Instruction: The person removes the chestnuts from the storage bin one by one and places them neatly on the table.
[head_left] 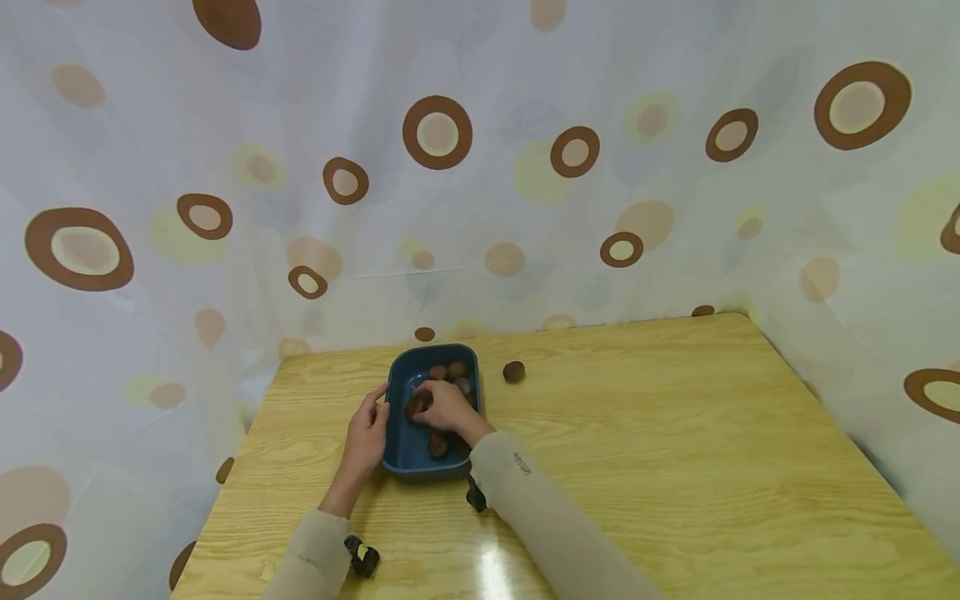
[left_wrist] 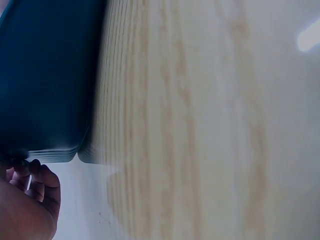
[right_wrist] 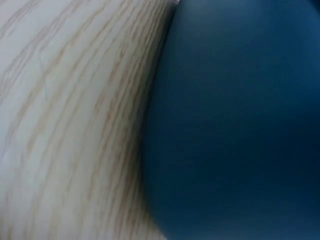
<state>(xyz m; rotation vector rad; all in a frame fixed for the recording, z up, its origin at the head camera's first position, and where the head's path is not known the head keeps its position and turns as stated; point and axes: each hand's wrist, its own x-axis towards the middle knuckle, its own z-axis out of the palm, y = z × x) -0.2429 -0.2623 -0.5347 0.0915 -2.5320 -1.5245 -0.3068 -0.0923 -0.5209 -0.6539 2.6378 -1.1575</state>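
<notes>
A dark blue rectangular bin (head_left: 395,454) stands on the table with several round, dark brown chestnuts (head_left: 438,446) inside. My right hand (head_left: 448,408) reaches into it over the right wall and pinches one chestnut (head_left: 415,406) between thumb and fingers. My left hand (head_left: 366,435) is at the bin's left wall, fingertips right at the rim. In the left wrist view the fingers of the left hand (left_wrist: 30,200) lie against the bin's outer side (left_wrist: 47,90). Only the bin's outer wall (right_wrist: 235,120) shows in the right wrist view; the right hand is out of sight there.
One more chestnut (head_left: 513,372) lies on the wooden table (head_left: 637,450), just right of the bin. A white curtain (head_left: 480,208) with brown and beige spots hangs behind the table and along its sides. Light glares on the table near the front.
</notes>
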